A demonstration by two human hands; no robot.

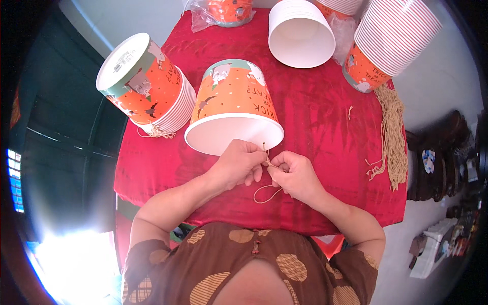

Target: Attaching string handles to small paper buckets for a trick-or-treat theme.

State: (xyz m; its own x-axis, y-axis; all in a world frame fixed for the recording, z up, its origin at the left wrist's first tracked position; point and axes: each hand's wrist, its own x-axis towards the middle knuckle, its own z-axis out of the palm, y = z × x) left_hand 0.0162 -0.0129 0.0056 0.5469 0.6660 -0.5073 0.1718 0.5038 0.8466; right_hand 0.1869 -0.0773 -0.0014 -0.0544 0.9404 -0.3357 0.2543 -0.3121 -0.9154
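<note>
An orange paper bucket [235, 96] with a green band and cartoon figures lies on its side before me, its white open rim toward me. A thin tan string [266, 147] runs through a small hole near the right of that rim. Just in front of the hole, my left hand [241, 161] pinches the string between thumb and fingers. Close beside it on the right, my right hand [296, 175] has its fingers closed on the same string. A loop of the string hangs below my right fingers. Where the strands meet is partly hidden by my fingertips.
Nested buckets [147, 84] stand upside down at the left, with string at their rims. A white bucket [301, 35] lies at the back, near a tall bucket stack [389, 40]. A string bundle [392, 137] hangs over the right edge of the red-covered table [325, 127].
</note>
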